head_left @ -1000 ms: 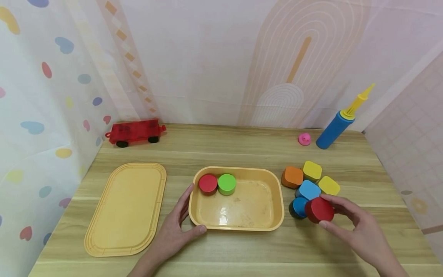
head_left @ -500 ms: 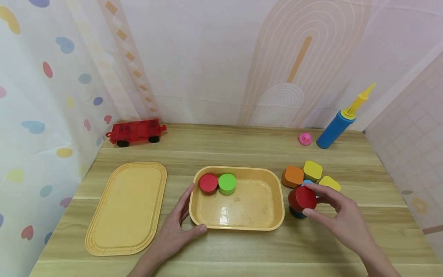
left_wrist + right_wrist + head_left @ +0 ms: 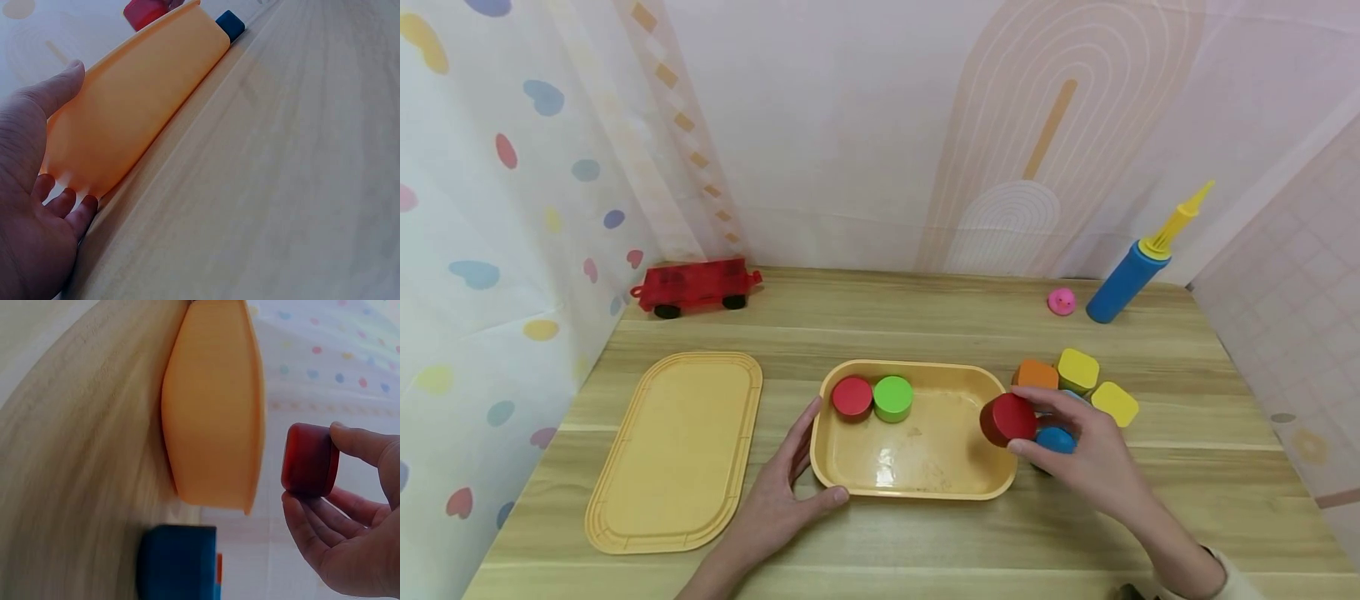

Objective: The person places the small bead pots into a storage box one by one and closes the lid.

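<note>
right hand [image 3: 1086,446] pinches red block [image 3: 1009,419] across its width, thumb on near side, fingers on far side, spread only as far as the block needs; block hangs off the fingertips above right end of tub [image 3: 951,462], clear of the rim in right wrist view; left hand [image 3: 775,500] holds tub's near left corner, thumb at near rim, fingers bent along the left end; red disc [image 3: 852,400] just inside tub from left fingertips, green disc [image 3: 892,400] just past it; round blue [image 3: 1055,440] under right fingers, light blue [image 3: 1071,398] mostly hidden behind them; orange [image 3: 1036,375] just past right index finger, two yellows [image 3: 1078,371] beyond; lid [image 3: 673,450] flat on table, left of left fingers; red block looks light, stiff, hard to break; smooth side could slip or turn if thumb and fingers aren't opposite; best hold is mid side wall, base left free; tub looks light, firm-walled, probably slides if bumped, so a corner hold should steady it; weights are guesses
</note>
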{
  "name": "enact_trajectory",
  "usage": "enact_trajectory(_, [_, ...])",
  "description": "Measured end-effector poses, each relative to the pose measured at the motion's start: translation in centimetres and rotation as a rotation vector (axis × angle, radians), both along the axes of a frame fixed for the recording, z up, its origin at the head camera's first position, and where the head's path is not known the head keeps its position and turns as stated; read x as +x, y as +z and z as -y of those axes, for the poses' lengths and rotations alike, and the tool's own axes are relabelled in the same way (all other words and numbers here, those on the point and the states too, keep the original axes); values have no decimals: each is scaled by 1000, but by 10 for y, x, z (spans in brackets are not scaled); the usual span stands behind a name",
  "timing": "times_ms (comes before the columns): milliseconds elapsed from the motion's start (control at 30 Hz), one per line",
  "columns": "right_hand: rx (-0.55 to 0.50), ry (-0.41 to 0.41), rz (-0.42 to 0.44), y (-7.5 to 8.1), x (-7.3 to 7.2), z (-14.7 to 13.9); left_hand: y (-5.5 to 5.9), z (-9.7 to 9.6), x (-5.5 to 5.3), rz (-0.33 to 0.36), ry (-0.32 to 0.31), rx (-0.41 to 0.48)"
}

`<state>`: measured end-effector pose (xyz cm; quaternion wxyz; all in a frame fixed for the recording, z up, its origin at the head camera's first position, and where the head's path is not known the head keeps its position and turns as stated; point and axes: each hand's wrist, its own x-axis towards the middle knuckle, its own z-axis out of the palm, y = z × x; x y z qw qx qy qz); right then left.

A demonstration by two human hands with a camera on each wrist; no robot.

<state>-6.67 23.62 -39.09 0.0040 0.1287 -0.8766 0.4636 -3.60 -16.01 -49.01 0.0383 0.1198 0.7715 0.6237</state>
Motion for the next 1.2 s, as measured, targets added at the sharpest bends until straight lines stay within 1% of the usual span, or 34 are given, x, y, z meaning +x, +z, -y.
enact_trajectory(100, [-30,40,-7,-4,-5,8,0,0,0,-1,4,-7])
enact_trajectory(200, [-32,75,-30,-9,-10,16,0,-1,0,0,6,-6])
enact_trajectory(333, [-47,117,-40,-15,-17,28,0,-1,0,-2,5,-1])
enact_trajectory(500, [-48,149,-38,-21,-25,41,-1,-1,0,-7,1,2])
enact_trajectory(767, [44,176,-14,-24,-34,54,-1,0,0,2,5,-4])
enact_trajectory(1000, [122,201,-38,-29,-42,62,0,-1,1,5,4,5])
enact_trajectory(1200, [208,190,-66,-31,-46,71,0,-1,1,8,3,7])
